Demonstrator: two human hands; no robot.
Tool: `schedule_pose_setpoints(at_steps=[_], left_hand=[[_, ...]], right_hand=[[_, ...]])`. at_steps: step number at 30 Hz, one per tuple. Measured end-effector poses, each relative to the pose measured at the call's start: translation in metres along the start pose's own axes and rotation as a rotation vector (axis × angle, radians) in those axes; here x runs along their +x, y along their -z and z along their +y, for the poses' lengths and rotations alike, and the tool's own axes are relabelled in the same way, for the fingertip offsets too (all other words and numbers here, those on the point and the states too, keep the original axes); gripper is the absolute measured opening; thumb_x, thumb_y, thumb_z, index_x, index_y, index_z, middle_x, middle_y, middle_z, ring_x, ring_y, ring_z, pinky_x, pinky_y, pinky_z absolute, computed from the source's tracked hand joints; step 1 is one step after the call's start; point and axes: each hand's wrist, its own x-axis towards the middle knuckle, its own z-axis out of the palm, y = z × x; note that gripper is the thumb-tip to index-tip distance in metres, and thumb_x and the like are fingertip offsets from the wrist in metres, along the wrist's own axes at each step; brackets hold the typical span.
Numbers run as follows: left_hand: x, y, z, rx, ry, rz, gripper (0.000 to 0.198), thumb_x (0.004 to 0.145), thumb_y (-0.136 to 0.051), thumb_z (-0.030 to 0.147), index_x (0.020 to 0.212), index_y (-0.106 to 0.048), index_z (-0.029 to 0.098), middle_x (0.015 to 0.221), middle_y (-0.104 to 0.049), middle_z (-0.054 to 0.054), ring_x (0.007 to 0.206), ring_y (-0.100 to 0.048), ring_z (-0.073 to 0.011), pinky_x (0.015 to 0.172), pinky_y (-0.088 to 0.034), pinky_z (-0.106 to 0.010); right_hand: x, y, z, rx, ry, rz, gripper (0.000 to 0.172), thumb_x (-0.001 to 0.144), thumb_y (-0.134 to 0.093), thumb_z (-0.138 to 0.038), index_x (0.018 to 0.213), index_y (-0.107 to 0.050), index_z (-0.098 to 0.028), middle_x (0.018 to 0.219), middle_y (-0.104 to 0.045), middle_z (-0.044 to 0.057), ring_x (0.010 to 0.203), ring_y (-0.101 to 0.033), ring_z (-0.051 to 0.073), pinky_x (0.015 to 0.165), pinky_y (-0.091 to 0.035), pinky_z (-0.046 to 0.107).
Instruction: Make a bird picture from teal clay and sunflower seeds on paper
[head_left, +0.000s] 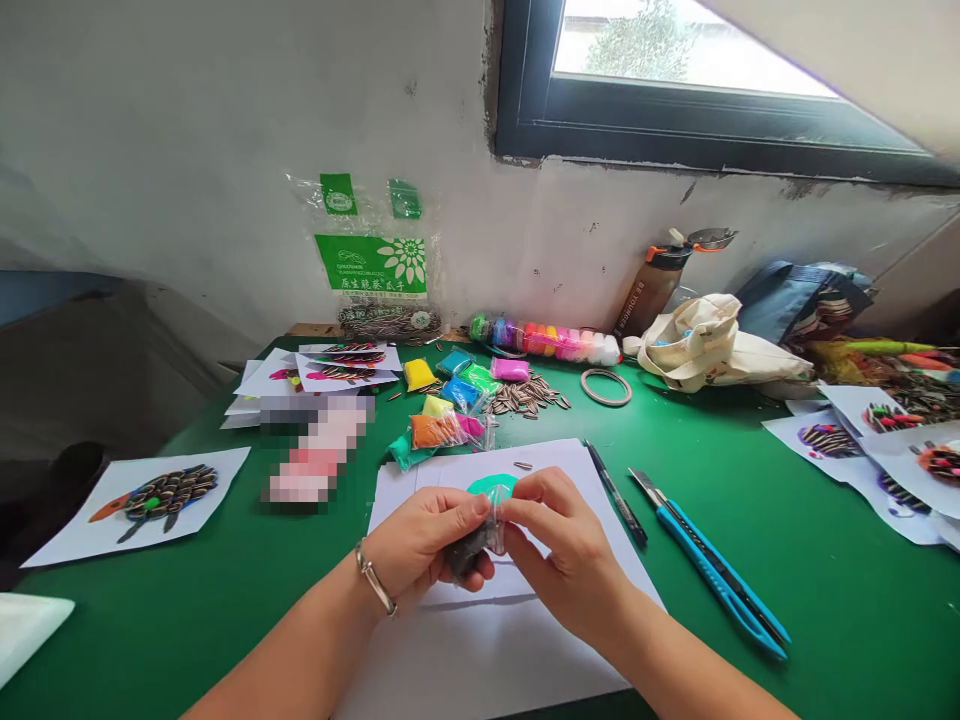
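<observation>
My left hand (pixel 450 535) is closed around a small clear plastic bag of dark clay (pixel 466 550), held over white paper (pixel 555 650). My right hand (pixel 562 545) pinches the clear top edge of the same bag. A flat turquoise patch (pixel 491 485) shows on the paper behind my fingers, which partly cover it. One sunflower seed (pixel 523 465) lies on the paper just past my right hand. Beyond the sheets sit colourful clay packets (pixel 435 430) and a pile of sunflower seeds (pixel 529 395).
Right of the paper lie a black pen (pixel 616 495) and a blue utility knife (pixel 712 560), its blade end pointing away. Seed pictures are at left (pixel 157 500) and right (pixel 832 440). By the wall stand a seed bag (pixel 375 265), a brown bottle (pixel 652 290) and a tape roll (pixel 606 387).
</observation>
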Motion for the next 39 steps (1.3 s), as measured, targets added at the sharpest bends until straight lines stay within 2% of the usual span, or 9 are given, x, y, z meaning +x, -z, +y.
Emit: schedule_pose_setpoints(at_steps=[4, 10, 16, 23, 32, 39], left_hand=[[-0.0002, 0.0, 0.0003, 0.007, 0.01, 0.025, 0.043, 0.076, -0.066, 0.053, 0.077, -0.065, 0.01, 0.058, -0.063, -0.006, 0.049, -0.058, -0.0096, 0.045, -0.042, -0.016], [0.0005, -0.0004, -0.0012, 0.018, 0.017, 0.033, 0.045, 0.073, -0.067, 0.056, 0.074, -0.064, 0.011, 0.057, -0.063, -0.006, 0.046, -0.057, -0.0103, 0.043, -0.037, -0.018], [0.0, -0.0021, -0.0015, 0.024, 0.027, 0.05, 0.046, 0.072, -0.068, 0.056, 0.076, -0.063, 0.011, 0.058, -0.063, -0.005, 0.048, -0.057, -0.0111, 0.046, -0.04, -0.019], [0.0001, -0.0015, -0.001, 0.02, 0.02, 0.067, 0.045, 0.073, -0.067, 0.056, 0.075, -0.062, 0.011, 0.057, -0.063, -0.006, 0.047, -0.057, -0.0103, 0.044, -0.037, -0.018], [-0.0006, -0.0016, -0.0019, 0.028, 0.018, 0.071, 0.046, 0.073, -0.067, 0.056, 0.077, -0.063, 0.01, 0.058, -0.063, -0.005, 0.048, -0.058, -0.0105, 0.046, -0.039, -0.018], [-0.0004, -0.0024, 0.0016, 0.004, 0.016, 0.061, 0.045, 0.071, -0.069, 0.056, 0.076, -0.063, 0.011, 0.059, -0.063, -0.005, 0.049, -0.058, -0.011, 0.045, -0.039, -0.019]], right_hand=[[-0.0001, 0.0008, 0.0006, 0.031, 0.024, -0.002, 0.025, 0.083, -0.055, -0.006, 0.1, -0.064, -0.022, 0.084, -0.054, 0.005, 0.077, -0.049, 0.016, 0.067, -0.046, 0.033], [-0.0009, 0.0014, -0.0002, 0.014, 0.005, -0.013, 0.02, 0.084, -0.053, -0.007, 0.094, -0.064, -0.02, 0.082, -0.054, 0.005, 0.075, -0.049, 0.016, 0.068, -0.047, 0.034], [0.0, 0.0012, 0.0003, -0.016, -0.034, -0.032, 0.016, 0.085, -0.051, -0.009, 0.087, -0.064, -0.018, 0.082, -0.054, 0.006, 0.076, -0.049, 0.017, 0.068, -0.048, 0.034], [-0.0014, 0.0015, 0.0029, 0.022, -0.04, -0.051, 0.021, 0.084, -0.054, -0.011, 0.1, -0.064, -0.021, 0.088, -0.057, 0.007, 0.082, -0.053, 0.018, 0.07, -0.05, 0.034], [-0.0005, 0.0006, 0.0029, 0.049, -0.036, -0.024, 0.021, 0.085, -0.052, -0.008, 0.095, -0.066, -0.019, 0.083, -0.056, 0.007, 0.077, -0.053, 0.016, 0.065, -0.049, 0.031], [0.0005, -0.0012, 0.0047, 0.239, -0.181, 0.002, 0.016, 0.085, -0.055, -0.013, 0.087, -0.068, -0.022, 0.08, -0.057, 0.003, 0.072, -0.056, 0.013, 0.063, -0.048, 0.026]])
